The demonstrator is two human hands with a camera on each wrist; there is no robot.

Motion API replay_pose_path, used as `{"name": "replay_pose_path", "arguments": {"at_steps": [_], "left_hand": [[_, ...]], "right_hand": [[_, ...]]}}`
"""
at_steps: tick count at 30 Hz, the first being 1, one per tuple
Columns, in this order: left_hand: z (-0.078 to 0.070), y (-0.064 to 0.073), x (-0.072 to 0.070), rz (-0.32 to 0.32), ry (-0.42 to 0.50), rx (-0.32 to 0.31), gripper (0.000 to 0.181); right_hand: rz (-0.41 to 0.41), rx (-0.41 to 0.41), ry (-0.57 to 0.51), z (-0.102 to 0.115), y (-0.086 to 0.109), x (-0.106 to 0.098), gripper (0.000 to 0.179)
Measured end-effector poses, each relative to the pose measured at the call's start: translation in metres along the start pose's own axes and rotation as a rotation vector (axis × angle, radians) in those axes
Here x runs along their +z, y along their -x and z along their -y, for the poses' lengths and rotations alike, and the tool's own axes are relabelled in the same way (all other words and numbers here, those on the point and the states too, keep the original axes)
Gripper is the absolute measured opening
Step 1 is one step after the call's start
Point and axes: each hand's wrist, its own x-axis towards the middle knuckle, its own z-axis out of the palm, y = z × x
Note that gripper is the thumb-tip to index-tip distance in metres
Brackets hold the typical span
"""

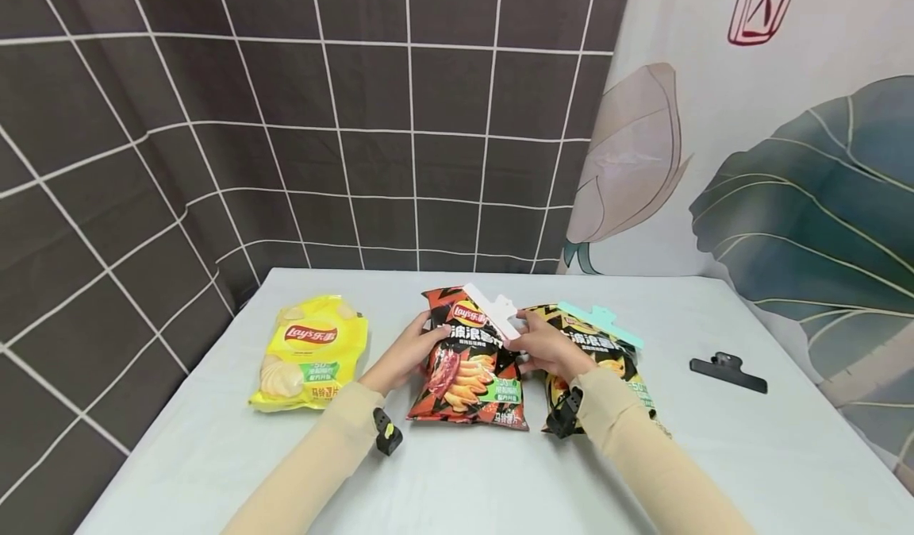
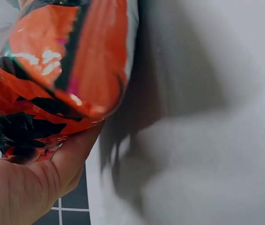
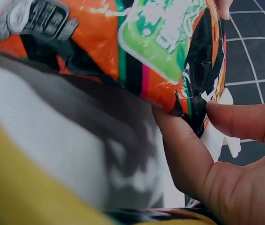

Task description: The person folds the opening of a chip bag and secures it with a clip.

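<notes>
A red-and-black bag of potato chips (image 1: 467,380) stands tilted in the middle of the table. My left hand (image 1: 410,352) grips its upper left side, the thumb on the front. In the left wrist view the fingers (image 2: 78,150) curl under the orange edge of the bag. My right hand (image 1: 546,344) pinches its upper right edge; the right wrist view shows the thumb (image 3: 240,119) close against the foil. A white bag clip (image 1: 491,311) lies slanted across the top right corner of this bag, just above the right fingertips.
A black chip bag (image 1: 596,340) with a mint-green clip (image 1: 603,322) lies under the right forearm. At the left is a yellow chip bag (image 1: 310,352) with no clip showing. A black clip (image 1: 728,371) rests at the right of the white table (image 1: 443,479).
</notes>
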Motion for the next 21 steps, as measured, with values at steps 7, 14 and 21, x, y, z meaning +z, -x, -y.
{"name": "replay_pose_path", "arguments": {"at_steps": [7,14,21], "left_hand": [[0.0048,-0.0041,0.0001,-0.016,-0.004,-0.019,0.054],[0.0078,-0.0062,0.0004,-0.033,-0.049,-0.022,0.054],[0.0085,-0.0067,0.0000,-0.055,-0.130,-0.051,0.057]], "right_hand": [[-0.022,0.031,0.004,-0.0025,-0.0033,0.0027,0.075],[-0.031,0.044,0.016,-0.0038,-0.0040,0.0041,0.073],[-0.038,0.040,0.022,-0.0080,-0.0052,0.0050,0.069]]}}
